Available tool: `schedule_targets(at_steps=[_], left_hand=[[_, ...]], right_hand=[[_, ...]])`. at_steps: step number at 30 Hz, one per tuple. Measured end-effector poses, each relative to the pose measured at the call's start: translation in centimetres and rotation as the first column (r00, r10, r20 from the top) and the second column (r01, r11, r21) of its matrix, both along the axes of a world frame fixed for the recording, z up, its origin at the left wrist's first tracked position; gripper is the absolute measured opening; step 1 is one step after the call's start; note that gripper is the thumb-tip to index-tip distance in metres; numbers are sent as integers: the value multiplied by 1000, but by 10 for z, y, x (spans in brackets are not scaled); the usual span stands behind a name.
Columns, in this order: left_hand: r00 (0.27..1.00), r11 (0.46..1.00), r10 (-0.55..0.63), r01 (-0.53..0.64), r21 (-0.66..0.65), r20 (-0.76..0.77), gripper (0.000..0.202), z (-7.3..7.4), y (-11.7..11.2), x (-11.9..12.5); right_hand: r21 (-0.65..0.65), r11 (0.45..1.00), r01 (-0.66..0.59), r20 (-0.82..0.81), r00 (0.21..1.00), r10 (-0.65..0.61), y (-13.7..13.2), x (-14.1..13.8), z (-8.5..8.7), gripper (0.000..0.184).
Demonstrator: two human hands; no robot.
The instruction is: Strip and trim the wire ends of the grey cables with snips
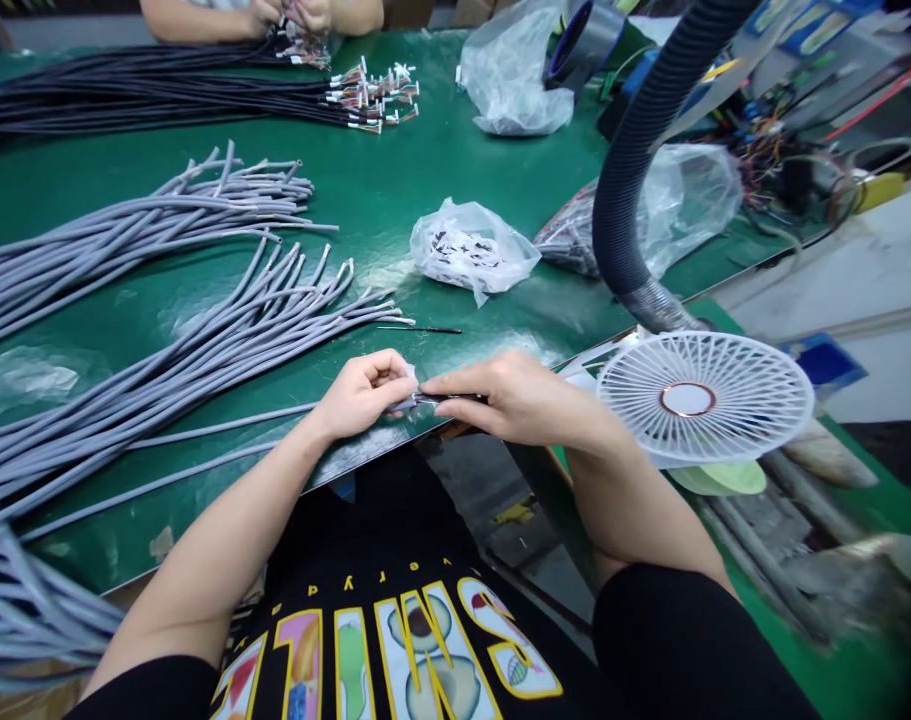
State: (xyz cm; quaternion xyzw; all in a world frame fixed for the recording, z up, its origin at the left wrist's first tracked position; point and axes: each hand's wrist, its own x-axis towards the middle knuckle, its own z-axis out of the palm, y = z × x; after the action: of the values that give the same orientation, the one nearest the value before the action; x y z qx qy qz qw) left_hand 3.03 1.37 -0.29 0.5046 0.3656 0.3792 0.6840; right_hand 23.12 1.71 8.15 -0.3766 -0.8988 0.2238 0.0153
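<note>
My left hand [371,392] is closed, thumb and fingers pinching the end of a grey cable [296,410] at the table's front edge. A small whitish piece shows at its fingertips; I cannot make out what it is. My right hand [504,395] is closed around a slim dark tool [470,398], its tip meeting the cable end by my left fingers. The tool's exact kind is partly hidden by the hand. Just beyond my hands lies a thin black rod-like tool [429,329]. An open plastic bag [466,250] of small black and white pieces sits farther back.
Bundles of grey cables [222,320] cover the left of the green table [380,170]. Black cables with white connectors [275,100] lie at the back, near a person's hands [294,15]. On the right stand a white fan [702,400] and a black flexible hose [624,190].
</note>
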Motion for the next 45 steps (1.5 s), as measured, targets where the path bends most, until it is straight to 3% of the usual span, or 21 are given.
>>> schedule_targets(at_steps=[14, 25, 35, 40, 45], left_hand=[[998, 999, -11, 14, 48, -57, 28, 3, -2, 2], [997, 998, -54, 55, 15, -61, 32, 0, -1, 1], [996, 998, -60, 60, 8, -59, 35, -1, -1, 3], [999, 999, -38, 38, -11, -15, 38, -1, 0, 1], [998, 999, 40, -39, -3, 47, 37, -4, 4, 1]], right_hand=[[-87, 996, 5, 94, 996, 3, 3, -3, 8, 28], [-198, 979, -44, -29, 999, 39, 7, -5, -1, 27], [-398, 917, -27, -222, 973, -68, 11, 1, -28, 34], [-427, 904, -32, -316, 942, -116, 13, 5, -36, 38], [-359, 915, 183, -378, 868, -322, 18, 1, -30, 34]])
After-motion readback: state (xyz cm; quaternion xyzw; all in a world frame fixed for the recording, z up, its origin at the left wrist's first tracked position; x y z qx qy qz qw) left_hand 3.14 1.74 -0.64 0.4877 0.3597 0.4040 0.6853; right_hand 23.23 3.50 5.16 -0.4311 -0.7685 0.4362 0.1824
